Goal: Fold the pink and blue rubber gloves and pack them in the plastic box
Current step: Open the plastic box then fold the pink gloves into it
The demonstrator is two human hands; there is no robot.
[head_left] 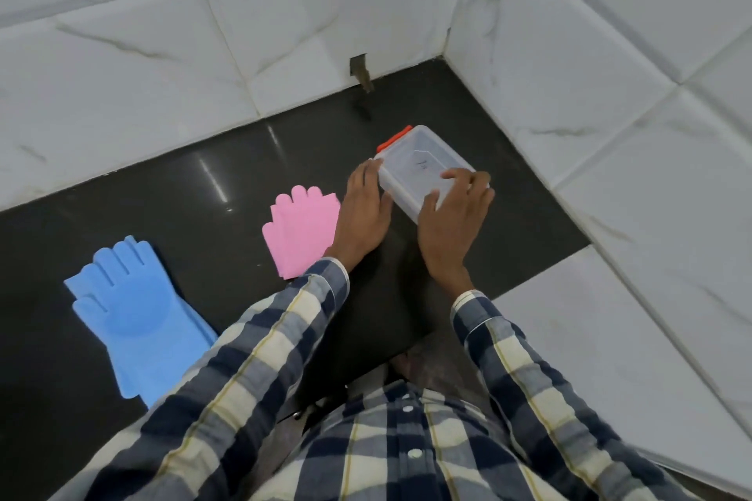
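Here we grip the plastic box (423,171) with 2 hands.
Left hand (364,211) and right hand (453,216) curl round it, lid on, contents unclear; pink gloves (299,232) lie just left of it, blue gloves (134,309) farther left.

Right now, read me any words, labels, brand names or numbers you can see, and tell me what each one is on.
Nothing can be read.
Clear plastic box with the orange-red latch: a faint dark scribble on its lid, too small and blurred to read.
Pink rubber gloves, blue rubber gloves, checked shirt sleeves: no writing visible.
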